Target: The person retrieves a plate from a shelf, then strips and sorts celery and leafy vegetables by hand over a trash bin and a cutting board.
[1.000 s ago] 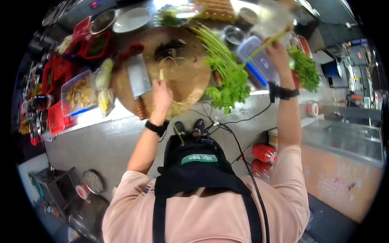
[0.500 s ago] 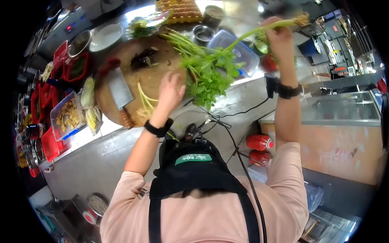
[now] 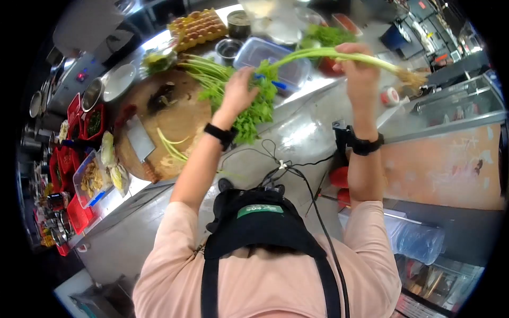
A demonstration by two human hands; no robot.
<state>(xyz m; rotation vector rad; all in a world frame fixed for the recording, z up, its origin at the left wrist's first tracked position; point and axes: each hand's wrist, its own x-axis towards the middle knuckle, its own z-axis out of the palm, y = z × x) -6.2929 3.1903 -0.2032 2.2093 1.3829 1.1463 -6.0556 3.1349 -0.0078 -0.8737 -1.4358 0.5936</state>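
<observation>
My right grip (image 3: pixel 359 62) is pinching a long green stalk (image 3: pixel 321 52) near its root end, fingers closed round it. My left grip (image 3: pixel 239 94) reaches down over the leafy bunch (image 3: pixel 254 121), fingers loosely bent among the greens; I cannot tell whether they pinch anything there.

From my right grip the stalk runs off to my left, its long axis roughly crosswise to me and gently arched, to its leafy end beside my left grip. The other way, a short length carries on to my right and dips slightly to the pale roots (image 3: pixel 412 78). So my right grip is nearer the roots, my left nearer the leaves. The root end is out past the near edge of the tabletop (image 3: pixel 319 85), while the leafy end lies over it, meeting the bunch; where one ends and the other begins I cannot make out.

The stalk looks slender and fresh, pale green, with straggly, brownish-tan roots. Part of it passes above a clear lidded box (image 3: pixel 273 54) with a blue clip. The bunch lies just right of the round chopping board (image 3: pixel 185 115), its thin stems pointing away to the far left. On the board are a cleaver (image 3: pixel 140 139) and some thin pale stems (image 3: pixel 172 144), towards the near edge.
</observation>
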